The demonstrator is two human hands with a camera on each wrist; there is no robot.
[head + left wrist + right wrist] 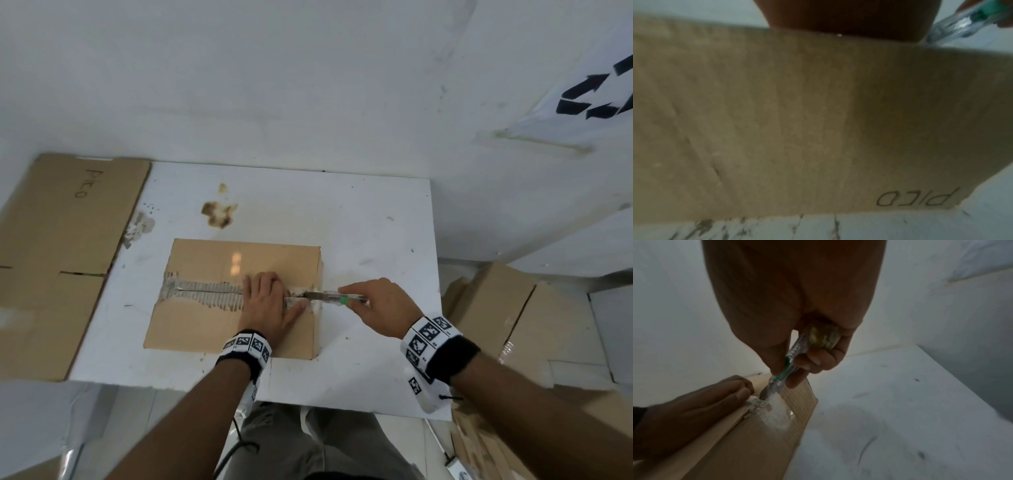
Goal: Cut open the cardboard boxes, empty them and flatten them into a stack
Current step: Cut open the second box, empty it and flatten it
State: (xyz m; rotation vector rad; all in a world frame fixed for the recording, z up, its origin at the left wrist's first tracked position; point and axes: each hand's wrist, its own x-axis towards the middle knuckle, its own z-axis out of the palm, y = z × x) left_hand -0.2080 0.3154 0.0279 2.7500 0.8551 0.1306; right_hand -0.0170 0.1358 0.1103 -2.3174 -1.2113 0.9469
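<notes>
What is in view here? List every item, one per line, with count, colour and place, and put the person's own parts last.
cardboard box: one, brown, closed, middle of the table, top seam torn and taped
utility knife: one, clear with green slider, blade at the right end of the box seam
table: one, white, stained, against the wall
flattened cardboard: one sheet visible, brown, left edge of the table, handwriting on it
cardboard boxes: several, brown, on the floor to the right
left hand: flat on the box top beside the seam
right hand: fingers curled round the utility knife
</notes>
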